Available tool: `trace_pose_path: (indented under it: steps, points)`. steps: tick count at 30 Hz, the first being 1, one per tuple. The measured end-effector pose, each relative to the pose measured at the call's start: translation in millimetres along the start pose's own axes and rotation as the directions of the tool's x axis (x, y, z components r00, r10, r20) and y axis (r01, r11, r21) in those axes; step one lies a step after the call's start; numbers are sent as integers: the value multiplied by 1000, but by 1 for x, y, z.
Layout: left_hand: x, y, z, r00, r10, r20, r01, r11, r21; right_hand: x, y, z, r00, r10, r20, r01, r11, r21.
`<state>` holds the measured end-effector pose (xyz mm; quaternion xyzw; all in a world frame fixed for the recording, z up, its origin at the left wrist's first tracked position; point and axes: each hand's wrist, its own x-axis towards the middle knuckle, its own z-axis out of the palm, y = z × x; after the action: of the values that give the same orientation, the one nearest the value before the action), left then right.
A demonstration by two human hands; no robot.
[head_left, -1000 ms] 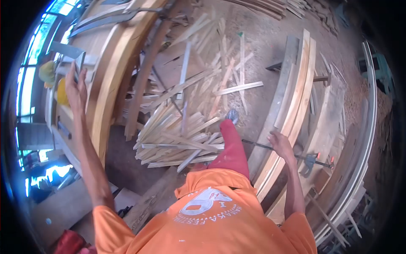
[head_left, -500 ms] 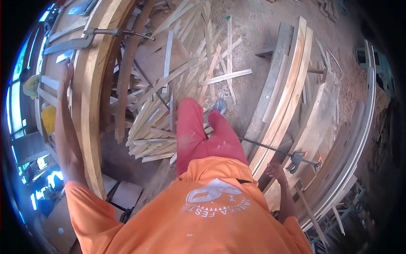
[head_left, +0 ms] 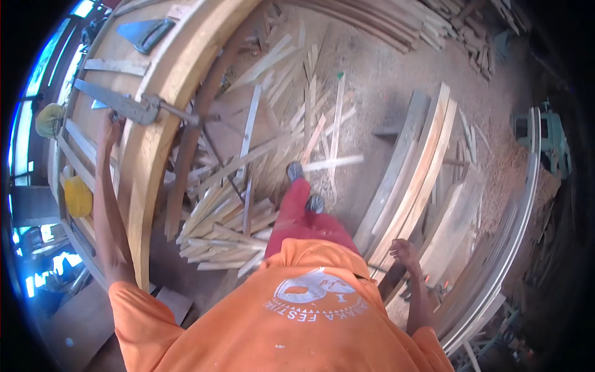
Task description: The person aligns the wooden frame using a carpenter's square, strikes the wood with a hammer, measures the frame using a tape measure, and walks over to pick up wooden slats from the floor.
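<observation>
My left hand (head_left: 110, 129) is at the workbench on the left, its fingers closed on a flat metal square, whose shiny blade (head_left: 98, 105) shows beside the large clamp (head_left: 145, 110). The clamp partly covers the blade. It grips the thick wooden beam (head_left: 137, 180) along the bench edge. Low at the right, my right hand (head_left: 404, 250) hangs with loosely curled fingers, holding nothing, above long boards (head_left: 427, 161).
A handsaw (head_left: 147, 34) lies on the bench, with a yellow roundish object (head_left: 78, 197) nearer. Scattered wood strips (head_left: 217, 239) cover the floor between the bench and the boards. A green machine (head_left: 548, 139) stands at far right.
The view has shifted along the bench, bringing the handsaw and clamp fully into sight. My legs have stepped. My right hand is lower than at first; my left still holds the metal square.
</observation>
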<state>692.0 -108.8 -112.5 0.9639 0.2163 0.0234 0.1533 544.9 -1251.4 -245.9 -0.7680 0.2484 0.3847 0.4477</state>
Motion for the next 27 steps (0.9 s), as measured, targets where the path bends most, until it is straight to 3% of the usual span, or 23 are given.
trace_pose_path:
  steps: [1, 2, 4, 5, 7, 8, 11, 13, 15, 19, 20, 22, 23, 24, 25, 26, 27]
  points:
    - [-6, 15, -3, 999, -19, -25, 21, 998, 54, 28, 2, -12, 964, -218, 152, 192, 967, 169]
    - [-20, 43, -7, 997, -37, -74, 47, 990, 136, 60, -3, -17, 928, -301, 219, 277, 952, 133]
    - [-41, 84, -17, 987, -70, -144, 100, 972, 214, 85, -80, 1, 963, -165, 213, 203, 964, -172]
    - [-49, 108, -23, 986, -84, -142, 109, 978, 178, 104, -109, 11, 960, -183, 213, 222, 959, -175]
    - [-51, 117, -24, 987, -54, -150, 74, 989, 130, 128, -158, 15, 877, -418, 237, 478, 809, -342]
    - [-53, 118, -22, 986, -38, -162, 49, 996, 68, 131, -192, 18, 870, -448, 203, 492, 797, -350]
    - [-35, 117, -19, 985, -36, -167, 32, 999, -27, 149, -297, 21, 880, -394, 264, 474, 752, -458]
    - [-54, 87, -24, 986, -137, -92, 135, 990, -28, 175, -334, 20, 862, -332, 383, 471, 803, -364]
    - [-73, 56, -27, 932, -166, -322, 177, 984, 6, 222, -366, 11, 842, -326, 430, 485, 806, -339]
    - [-134, 124, -122, 793, -525, -310, 437, 844, -311, 329, -455, -46, 838, -291, 462, 457, 837, -300]
    - [-158, 176, -148, 789, -411, -457, 386, 910, -151, 352, -489, -64, 817, -277, 506, 480, 813, -329]
    - [-188, 296, -173, 588, -439, -679, 477, 866, -147, 399, -575, -104, 833, -245, 496, 490, 742, -457]
    - [-187, 390, -164, 440, -493, -751, 410, 854, -320, 429, -614, -125, 817, -212, 537, 508, 704, -496]
    - [-195, 445, -151, 288, -483, -827, 417, 840, -346, 461, -663, -142, 796, -267, 543, 557, 675, -484]
    - [-234, 458, -137, 153, -474, -867, 304, 858, -415, 487, -701, -164, 782, -313, 539, 587, 658, -471]
    - [-233, 504, -111, -12, -329, -944, 147, 934, -327, 517, -734, -183, 776, -282, 564, 594, 630, -501]
    - [-227, 547, -94, -261, -407, -875, 220, 858, -465, 560, -774, -186, 711, -309, 632, 702, 375, -605]
